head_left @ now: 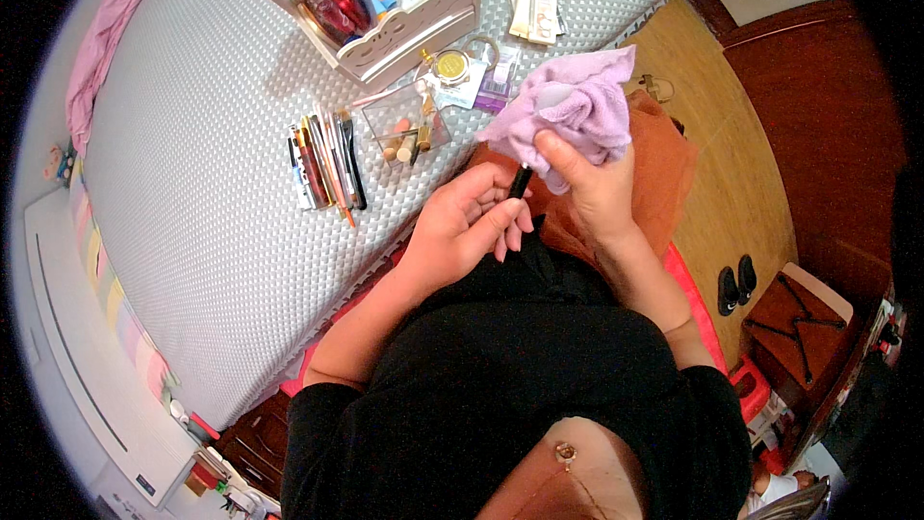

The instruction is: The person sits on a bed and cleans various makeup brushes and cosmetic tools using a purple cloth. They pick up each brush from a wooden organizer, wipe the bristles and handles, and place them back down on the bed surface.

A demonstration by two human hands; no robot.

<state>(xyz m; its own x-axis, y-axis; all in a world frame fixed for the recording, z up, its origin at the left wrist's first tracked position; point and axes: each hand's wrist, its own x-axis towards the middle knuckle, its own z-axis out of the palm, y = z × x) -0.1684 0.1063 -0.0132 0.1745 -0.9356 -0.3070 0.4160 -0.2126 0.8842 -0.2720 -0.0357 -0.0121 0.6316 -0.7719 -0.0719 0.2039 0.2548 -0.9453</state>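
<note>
Between the thumb and fingers of my left hand (472,217) is a slim black tube (520,182), like a cosmetic pencil or lipstick; its exact kind I cannot tell. Its upper end meets the lilac cloth (577,101), which is bunched up in my right hand (599,188). The right fingers are mostly hidden behind the cloth, with the thumb pressed on it. To the left of my hands, a clear plastic box (380,116) holds several small cosmetics. Farther left, a row of makeup brushes and pencils (327,159) lies on the grey patterned bedcover (212,144).
A whitish organizer (423,43) with an open lid stands at the back, with red and blue items inside. Near it lie a round gold compact (449,65), a purple package (495,82) and cream-coloured packets (534,10). Black slippers (736,284) and a folding stool (797,323) are at the right.
</note>
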